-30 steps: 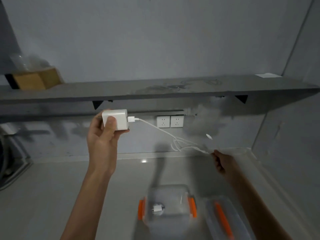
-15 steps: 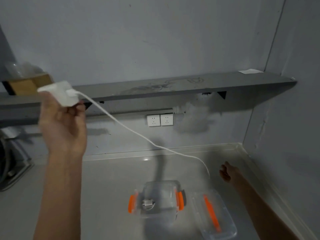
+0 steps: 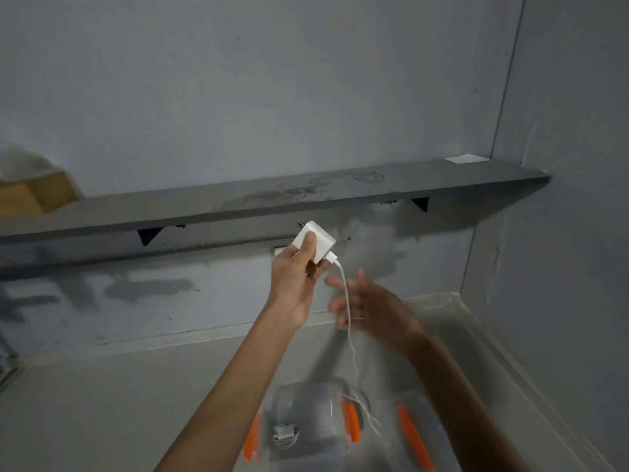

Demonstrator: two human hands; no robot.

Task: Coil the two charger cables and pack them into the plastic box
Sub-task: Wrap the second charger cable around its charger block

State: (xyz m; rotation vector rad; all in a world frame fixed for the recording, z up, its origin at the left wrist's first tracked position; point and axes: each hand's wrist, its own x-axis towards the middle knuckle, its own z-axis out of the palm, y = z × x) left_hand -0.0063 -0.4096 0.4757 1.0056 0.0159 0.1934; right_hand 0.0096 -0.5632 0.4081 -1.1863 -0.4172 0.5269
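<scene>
Head view showed my left hand (image 3: 294,277) pinching the smooth white charger block (image 3: 315,240) above the clear plastic box (image 3: 306,424), its thin limp cable (image 3: 348,311) dangling toward the box, while my right hand's fingers (image 3: 340,284), spread and empty, reached to gather that light, floppy cord near the block.

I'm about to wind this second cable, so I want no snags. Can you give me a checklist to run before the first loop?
1. Charger brick held firmly in left hand: ok.
2. Cable hangs free from the brick, no knots: ok as far as visible; lower end is blurred.
3. Right hand has the cable: not ok, fingers open, beside it.
4. Plastic box open to receive: ok, lid lies beside it.
5. First charger already inside: ok.
6. Cable end clear of the box latch: cannot tell.
</scene>
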